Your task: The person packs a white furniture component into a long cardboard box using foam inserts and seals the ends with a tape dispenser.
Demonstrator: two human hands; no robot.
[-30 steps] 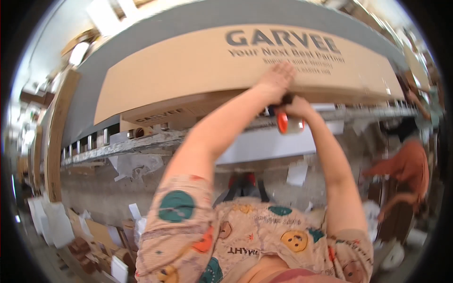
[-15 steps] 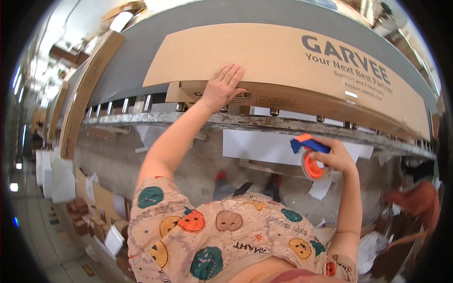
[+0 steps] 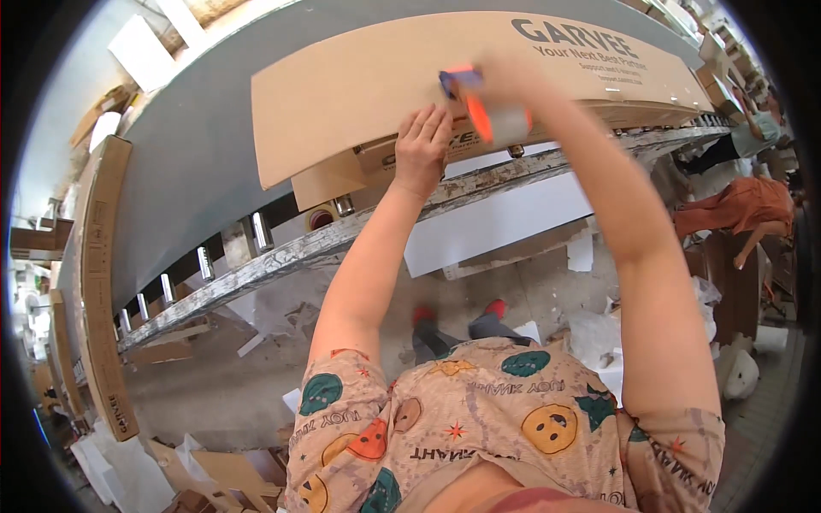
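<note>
A long brown cardboard box (image 3: 342,94) with dark printing lies across the grey conveyor in front of me. Its broad top flap overhangs the near side, where a smaller end flap (image 3: 329,179) sticks out at the left. Against the edge of the top flap rests my left hand (image 3: 422,154), fingers stretched out and holding nothing. Just right of it, my right hand (image 3: 506,81) grips a blue and orange tape dispenser (image 3: 479,118) over the box's near edge. Motion smears both the right hand and the dispenser, so whether the tape touches the cardboard cannot be told.
A narrow carton (image 3: 104,282) leans at the left end of the conveyor (image 3: 184,145). Metal rollers (image 3: 261,231) line its worn rail (image 3: 282,256). White sheets (image 3: 505,222) lie below. Two other people (image 3: 740,209) are at the far right; scrap cardboard (image 3: 231,479) sits lower left.
My right hand has carried the tape dispenser up from beside my body to the box's near edge. My left hand stays on the flap. The whole view has shifted and turned.
</note>
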